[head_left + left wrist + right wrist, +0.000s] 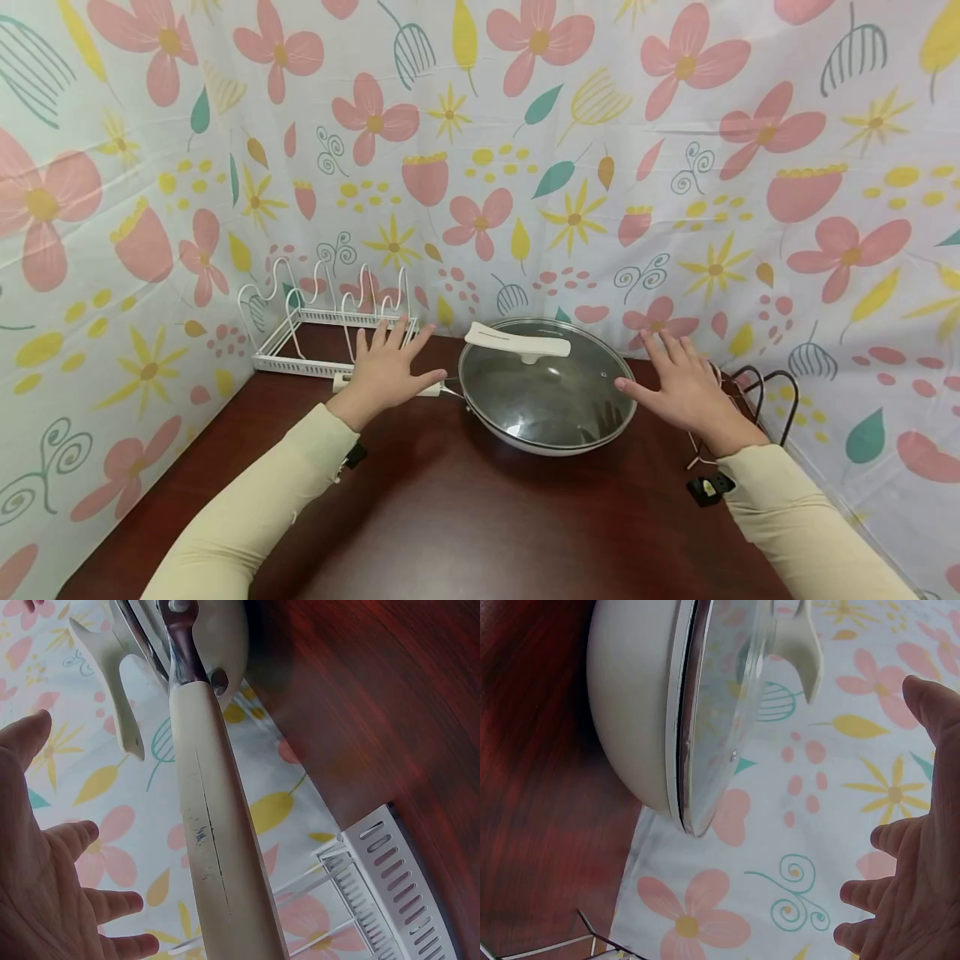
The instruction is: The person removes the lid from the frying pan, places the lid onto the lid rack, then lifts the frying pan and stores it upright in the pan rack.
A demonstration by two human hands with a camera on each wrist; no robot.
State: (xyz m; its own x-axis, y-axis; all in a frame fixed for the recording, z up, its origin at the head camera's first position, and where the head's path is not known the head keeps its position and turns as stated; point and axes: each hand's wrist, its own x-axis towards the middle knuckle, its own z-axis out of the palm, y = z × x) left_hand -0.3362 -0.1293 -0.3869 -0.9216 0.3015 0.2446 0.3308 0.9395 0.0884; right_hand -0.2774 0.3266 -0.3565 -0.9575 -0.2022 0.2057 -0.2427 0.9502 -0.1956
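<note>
A cream frying pan (pixel 214 825) stands on the dark red table, its handle pointing left. On top of it lies a glass lid (pixel 540 400) with a cream lid handle (pixel 517 340). My left hand (pixel 386 367) hovers over the pan's handle with fingers spread, apart from it in the left wrist view. To the right of the pan my right hand (pixel 678 387) is held up, fingers straight and holding nothing. The right wrist view shows a space between that hand and the pan's cream side (pixel 634 705).
A white wire rack (pixel 292 364) with upright loops stands at the back left, behind the left hand. Partly hidden by the right hand, a dark wire rack (pixel 787 400) stands at the right. Flowered cloth (pixel 480 150) hangs around the table (pixel 465 533).
</note>
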